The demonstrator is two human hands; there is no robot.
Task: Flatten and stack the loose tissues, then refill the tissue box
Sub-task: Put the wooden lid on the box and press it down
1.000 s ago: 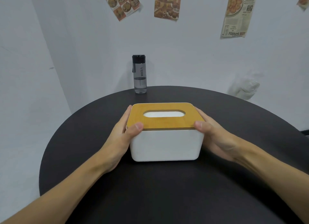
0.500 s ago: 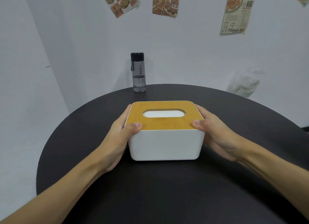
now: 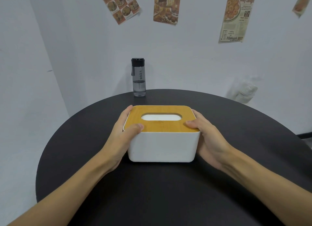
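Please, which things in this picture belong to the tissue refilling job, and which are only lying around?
For the job: tissue box, gripped at its sides by left hand and right hand; wooden lid, on; white contents in its slot, likely tissues.
Lying about: water bottle, upright at the table's far edge; wall posters; whitish bundle beyond the table, too blurred to name.

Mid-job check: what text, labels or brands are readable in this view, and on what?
"I CAN": vertical, on the water bottle.
"Pillsbury's BEST": foot of the right poster.
"Cooky Thought": same poster's heading; its top line and small print are too blurred.
Cake poster, grid poster, tissue box: no readable text.
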